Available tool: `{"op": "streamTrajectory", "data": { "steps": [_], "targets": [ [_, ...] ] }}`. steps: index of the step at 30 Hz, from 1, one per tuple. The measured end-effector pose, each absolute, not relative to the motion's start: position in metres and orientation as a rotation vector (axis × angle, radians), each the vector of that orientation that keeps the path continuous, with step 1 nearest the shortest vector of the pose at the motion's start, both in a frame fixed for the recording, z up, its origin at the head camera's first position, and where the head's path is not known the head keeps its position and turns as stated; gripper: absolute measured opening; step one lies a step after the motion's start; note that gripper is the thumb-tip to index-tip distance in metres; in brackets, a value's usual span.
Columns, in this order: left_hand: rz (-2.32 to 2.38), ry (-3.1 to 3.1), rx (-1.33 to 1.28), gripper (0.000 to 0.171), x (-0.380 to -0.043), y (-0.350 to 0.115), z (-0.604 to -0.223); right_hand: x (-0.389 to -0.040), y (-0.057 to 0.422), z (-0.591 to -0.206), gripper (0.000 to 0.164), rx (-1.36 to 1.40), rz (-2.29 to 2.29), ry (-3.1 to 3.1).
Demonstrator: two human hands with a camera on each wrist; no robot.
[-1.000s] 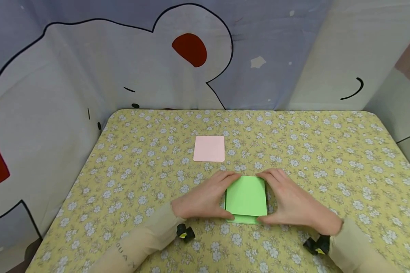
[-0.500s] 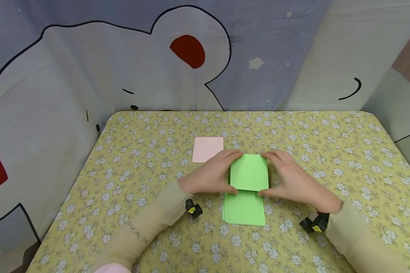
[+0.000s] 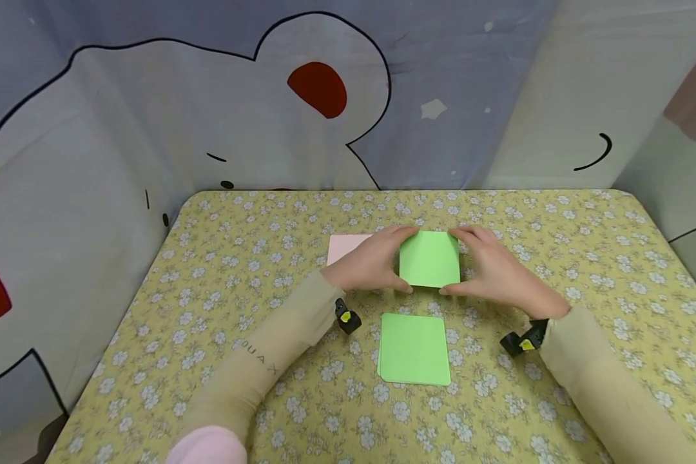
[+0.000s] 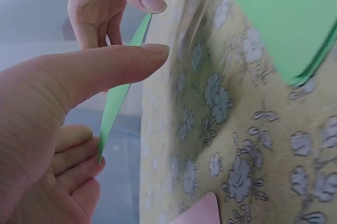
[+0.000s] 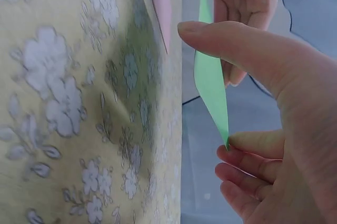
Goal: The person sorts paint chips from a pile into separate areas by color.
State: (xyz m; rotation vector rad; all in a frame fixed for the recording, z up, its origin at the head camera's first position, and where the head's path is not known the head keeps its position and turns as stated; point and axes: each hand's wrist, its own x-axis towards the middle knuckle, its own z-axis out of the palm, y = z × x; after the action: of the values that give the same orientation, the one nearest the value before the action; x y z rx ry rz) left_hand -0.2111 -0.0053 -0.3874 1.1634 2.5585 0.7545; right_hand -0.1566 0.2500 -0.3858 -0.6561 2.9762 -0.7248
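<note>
Both hands hold one square green card (image 3: 429, 259) between them, raised over the table. My left hand (image 3: 377, 263) grips its left side, fingers at the far corner and thumb at the near one. On the other side my right hand (image 3: 493, 270) grips it the same way. Seen edge-on in the left wrist view, the card (image 4: 113, 108) bows slightly between fingers and thumb. A low stack of green cards (image 3: 414, 349) lies nearer the body, its edges a little uneven. Left of the held card is a pink card (image 3: 345, 246), partly hidden by my left hand.
A table (image 3: 238, 270) with a yellow floral cloth holds the cards. Behind it and along the sides hangs a printed curtain (image 3: 441, 64). Small black devices are strapped on both wrists, the left one (image 3: 348, 317) close above the cloth in the head view.
Both hands have lifted the green card off the stack and carried it forward, away from the body. The stack now shows fully, and the left hand has come to cover part of the pink card.
</note>
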Motion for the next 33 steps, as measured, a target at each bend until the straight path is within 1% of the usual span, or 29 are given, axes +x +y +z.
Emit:
{"op": "streamTrajectory", "data": {
  "steps": [6,11,20,25,33],
  "targets": [
    [0.763,2.541,1.091,0.111,-0.223,0.003,-0.395,-0.170,0.255,-0.388,0.108,-0.574,-0.749,2.900],
    [0.766,2.506,1.029,0.110,-0.231,0.011,-0.406,-0.178,0.258,-0.397,0.108,-0.521,-0.761,2.853],
    [0.745,2.482,1.004,0.108,-0.238,0.016,-0.429,-0.182,0.262,-0.409,0.105,-0.509,-0.736,2.804],
    [0.771,2.476,1.008,0.106,-0.238,0.016,-0.430,-0.182,0.262,-0.410,0.102,-0.515,-0.740,2.807],
    [0.773,2.507,1.007,0.108,-0.233,0.014,-0.424,-0.179,0.261,-0.406,0.106,-0.511,-0.737,2.829]
  ]
}}
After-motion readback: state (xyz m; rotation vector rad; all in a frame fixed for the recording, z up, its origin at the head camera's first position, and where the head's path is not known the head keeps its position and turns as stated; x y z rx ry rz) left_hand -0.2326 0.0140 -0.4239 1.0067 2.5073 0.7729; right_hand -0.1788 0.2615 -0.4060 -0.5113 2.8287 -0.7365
